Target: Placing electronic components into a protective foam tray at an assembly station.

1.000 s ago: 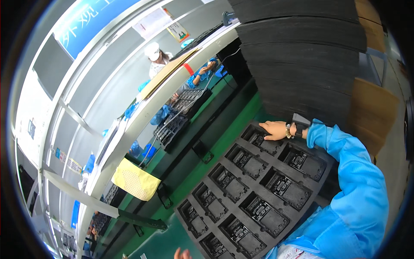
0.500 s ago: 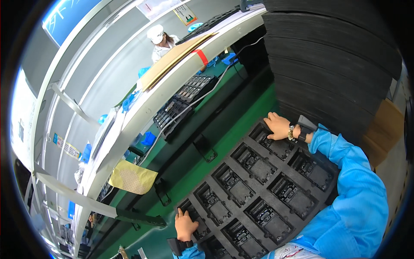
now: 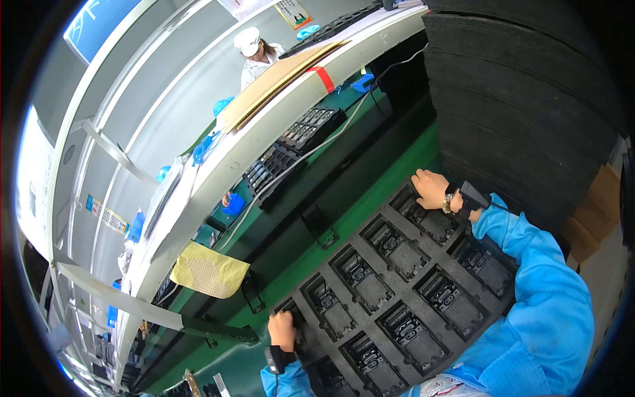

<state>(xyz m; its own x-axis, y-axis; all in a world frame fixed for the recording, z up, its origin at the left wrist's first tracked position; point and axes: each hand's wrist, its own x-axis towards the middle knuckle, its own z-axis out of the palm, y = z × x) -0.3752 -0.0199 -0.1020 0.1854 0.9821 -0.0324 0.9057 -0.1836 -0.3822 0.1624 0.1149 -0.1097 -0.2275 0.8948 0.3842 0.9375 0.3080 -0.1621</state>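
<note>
Since the frame of one second earlier, the left hand [image 3: 282,331] moves from just beside the tray [image 3: 405,290], where only its fingers show, to the tray's left end; both hands now engage it, suggesting that it is handled as one piece from two ends. Largest is the tall black stack [image 3: 522,112], just beyond the tray's right end. Next comes the tray itself, dark and flat, directly before the person, its pockets in two visible rows. Left of the tray, well apart from it, is a yellow cloth [image 3: 210,271]. Of the hands, the right hand [image 3: 432,188] keeps its place at the tray's far right corner, fingers bent over the rim; the left curls its fingers on the left rim, unlike half a second earlier, when they lie extended there. Both appear to grip the tray, though their undersides are hidden. Smallest are the black parts [image 3: 411,329] seated in the tray's pockets.
</note>
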